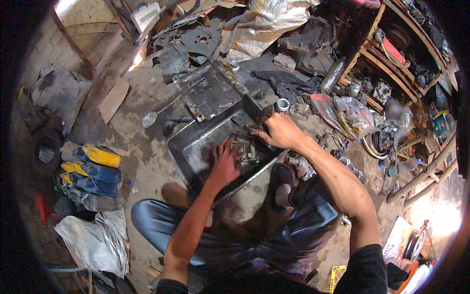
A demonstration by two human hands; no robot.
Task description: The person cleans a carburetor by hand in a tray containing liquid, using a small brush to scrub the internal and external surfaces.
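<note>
A black metal tray (185,157) with greasy, worn inner walls sits on the floor between my legs, and a dirty flat metal plate (210,90) lies at its far edge. Inside is a grimy metal part (247,153) with small fittings. My left hand (225,161) reaches into the tray at the part's left side, fingers apart and downward; whether they touch the part is unclear. At the tray's right side, my right hand (281,131) is closed on a dark object I cannot make out. A small silver can (282,104) stands just beyond that hand.
Several yellow and blue bottles (103,157) lie at the left, near a white sack (95,242). Sacking (259,27) and scrap fill the back. A wooden shelf (382,68) of parts, plastic bags (345,115) and metal pipes (418,179) crowd the right.
</note>
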